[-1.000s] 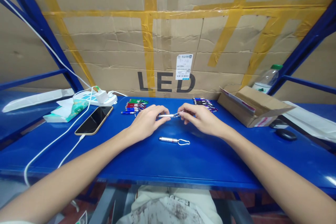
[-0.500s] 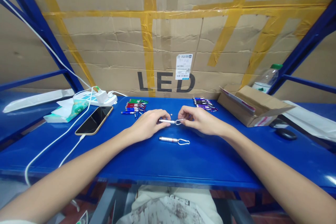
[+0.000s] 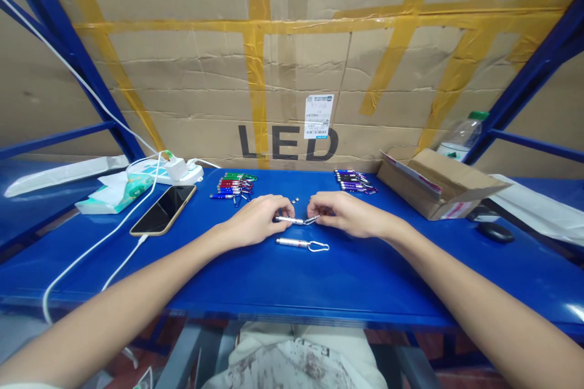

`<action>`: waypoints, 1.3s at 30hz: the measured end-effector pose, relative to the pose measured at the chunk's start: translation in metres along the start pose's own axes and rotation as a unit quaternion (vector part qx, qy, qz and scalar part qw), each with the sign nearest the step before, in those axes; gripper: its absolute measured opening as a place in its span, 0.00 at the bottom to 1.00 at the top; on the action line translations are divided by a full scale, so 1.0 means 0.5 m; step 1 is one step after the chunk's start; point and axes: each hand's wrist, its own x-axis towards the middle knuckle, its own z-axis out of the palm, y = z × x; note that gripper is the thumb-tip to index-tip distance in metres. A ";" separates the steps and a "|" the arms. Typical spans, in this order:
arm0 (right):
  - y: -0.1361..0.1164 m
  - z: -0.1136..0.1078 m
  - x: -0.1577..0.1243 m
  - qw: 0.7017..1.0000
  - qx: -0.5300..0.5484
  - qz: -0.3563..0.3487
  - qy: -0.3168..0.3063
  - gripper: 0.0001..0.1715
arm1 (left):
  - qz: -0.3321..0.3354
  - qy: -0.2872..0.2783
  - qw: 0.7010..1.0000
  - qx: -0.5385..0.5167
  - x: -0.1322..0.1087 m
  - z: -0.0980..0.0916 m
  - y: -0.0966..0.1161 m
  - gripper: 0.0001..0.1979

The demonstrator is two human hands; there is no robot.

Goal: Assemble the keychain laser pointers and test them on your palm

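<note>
A small silver keychain flashlight (image 3: 292, 220) is held low over the blue table (image 3: 292, 279) between both hands. My left hand (image 3: 258, 220) pinches its barrel. My right hand (image 3: 340, 214) pinches the clip end. A second silver flashlight (image 3: 296, 244) with a carabiner clip lies on the table just in front of my hands. Two tiny round silver bits (image 3: 296, 199) lie just behind my hands.
Coloured flashlights (image 3: 233, 185) lie in a pile at the back left, purple ones (image 3: 353, 181) at the back right. A phone (image 3: 164, 209) on a white cable, a tissue pack (image 3: 116, 191) and a power strip (image 3: 166, 170) are left. An open cardboard box (image 3: 438, 185), a bottle (image 3: 460, 137) and a dark mouse (image 3: 495, 232) are right.
Both hands have lowered the silver flashlight toward the table and drawn closer to me. The two small round bits now show behind them.
</note>
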 end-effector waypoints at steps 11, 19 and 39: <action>0.005 -0.010 0.001 0.998 -0.010 0.008 -0.062 0.03 | -0.026 -0.026 0.999 -0.011 0.000 -0.006 0.011 0.06; -0.012 -0.010 -0.002 0.996 0.033 0.036 -0.073 0.12 | -0.003 -0.049 0.997 -0.053 0.003 -0.011 0.014 0.08; 0.014 0.043 0.008 0.967 -0.241 0.044 0.064 0.24 | -0.053 0.056 0.979 0.186 0.007 -0.012 -0.054 0.16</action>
